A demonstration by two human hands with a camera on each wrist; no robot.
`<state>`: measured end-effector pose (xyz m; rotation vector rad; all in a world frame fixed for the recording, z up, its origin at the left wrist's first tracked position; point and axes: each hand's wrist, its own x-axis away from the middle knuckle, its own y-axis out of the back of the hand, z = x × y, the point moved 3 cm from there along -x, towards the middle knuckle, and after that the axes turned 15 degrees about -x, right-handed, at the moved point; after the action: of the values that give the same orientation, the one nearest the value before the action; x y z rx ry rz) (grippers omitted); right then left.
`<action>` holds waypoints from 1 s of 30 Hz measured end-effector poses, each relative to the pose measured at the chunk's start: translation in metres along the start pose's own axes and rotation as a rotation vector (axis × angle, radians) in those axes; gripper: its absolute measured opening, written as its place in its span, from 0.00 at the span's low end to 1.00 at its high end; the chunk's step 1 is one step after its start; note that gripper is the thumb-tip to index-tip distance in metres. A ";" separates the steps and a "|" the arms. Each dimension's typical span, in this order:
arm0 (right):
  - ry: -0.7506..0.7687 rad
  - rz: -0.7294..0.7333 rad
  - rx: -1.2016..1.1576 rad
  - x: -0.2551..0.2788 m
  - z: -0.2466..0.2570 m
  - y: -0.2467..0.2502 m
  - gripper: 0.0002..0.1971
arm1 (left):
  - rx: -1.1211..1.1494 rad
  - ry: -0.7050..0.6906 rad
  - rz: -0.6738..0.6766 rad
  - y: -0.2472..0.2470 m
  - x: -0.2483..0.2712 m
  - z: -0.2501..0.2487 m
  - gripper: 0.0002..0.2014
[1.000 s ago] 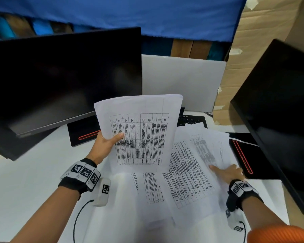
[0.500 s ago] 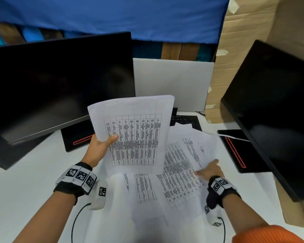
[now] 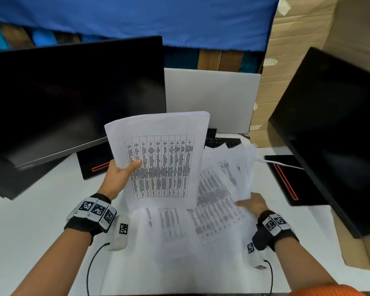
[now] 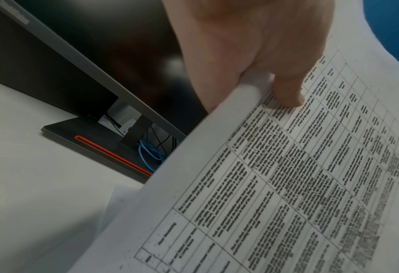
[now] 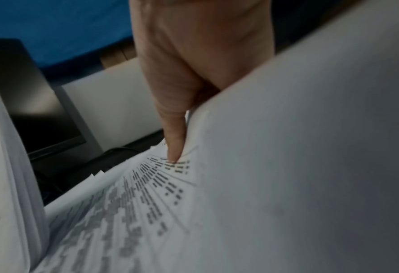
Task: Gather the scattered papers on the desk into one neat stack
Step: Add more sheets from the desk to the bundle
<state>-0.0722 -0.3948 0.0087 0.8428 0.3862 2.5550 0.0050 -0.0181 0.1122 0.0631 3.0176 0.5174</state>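
My left hand (image 3: pixel 124 174) holds a bundle of printed sheets (image 3: pixel 160 159) upright above the desk, thumb on the front and fingers behind; the left wrist view shows the thumb (image 4: pixel 287 92) pressing the table-printed page (image 4: pixel 287 184). To its right my right hand (image 3: pixel 251 202) pinches the near edge of several loose papers (image 3: pixel 229 174) and lifts them off the desk. In the right wrist view the thumb (image 5: pixel 174 140) lies on the printed side of those sheets (image 5: pixel 299 166). More printed pages (image 3: pixel 173 223) lie flat on the white desk (image 3: pixel 30 221) between my forearms.
A dark monitor (image 3: pixel 73 99) on a black base (image 3: pixel 94 163) stands at the left. A second monitor (image 3: pixel 333 133) with its base (image 3: pixel 291 178) stands at the right. A keyboard (image 3: pixel 222 142) and white board (image 3: pixel 212 97) lie behind the papers; cardboard (image 3: pixel 297 39) rises at the far right.
My right hand has slid left along the desk, gone from pressing flat on the loose papers to pinching them, and raised their edge. The left hand keeps its bundle steady.
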 end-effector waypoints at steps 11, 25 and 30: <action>0.276 -0.103 0.158 0.009 0.045 0.033 0.14 | 0.023 -0.008 -0.047 0.004 -0.001 -0.002 0.13; 0.433 -0.235 0.306 0.023 0.091 0.052 0.17 | 0.018 0.007 -0.053 0.001 -0.009 0.000 0.14; 0.508 -0.336 0.232 0.035 0.109 0.068 0.17 | 0.014 0.014 -0.022 0.002 -0.014 0.002 0.15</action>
<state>-0.0512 -0.4240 0.1376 0.1585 0.9074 2.4001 0.0193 -0.0161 0.1125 0.0270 3.0321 0.4966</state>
